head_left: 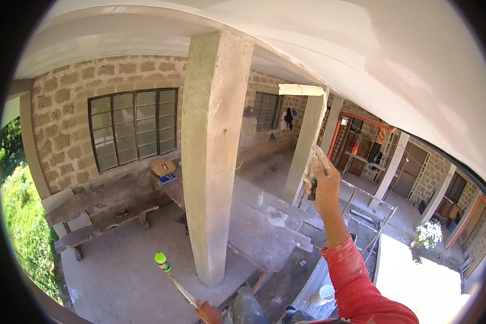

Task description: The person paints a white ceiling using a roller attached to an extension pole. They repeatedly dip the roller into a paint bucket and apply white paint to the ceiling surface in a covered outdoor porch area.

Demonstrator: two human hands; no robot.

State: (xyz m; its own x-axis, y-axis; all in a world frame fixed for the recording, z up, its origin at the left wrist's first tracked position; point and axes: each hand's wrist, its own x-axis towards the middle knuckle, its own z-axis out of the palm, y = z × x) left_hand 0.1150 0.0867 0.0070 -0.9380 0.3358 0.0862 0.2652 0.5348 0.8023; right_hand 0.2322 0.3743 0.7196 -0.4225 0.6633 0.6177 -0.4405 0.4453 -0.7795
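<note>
My right hand (323,181) is raised right of the middle, its fingers wrapped round the dark handle (312,184) of what looks like a paint roller. The cream roller sleeve (301,90) lies level above the hand, just under the white ceiling (394,59); whether they touch I cannot tell. Low in the view, my left hand (208,312) is closed on a pale stick (182,289) that slants up to the left. At the stick's far end is a green plastic bottle or cap (162,262) with a label. Part of the left hand is cut off by the lower edge.
A square concrete column (213,156) stands close in front. Behind it are a dusty table (264,227), a wooden bench (108,224) and a barred window (133,127). A white bucket (324,295) stands on planks below my right arm, near a metal scaffold frame (380,229).
</note>
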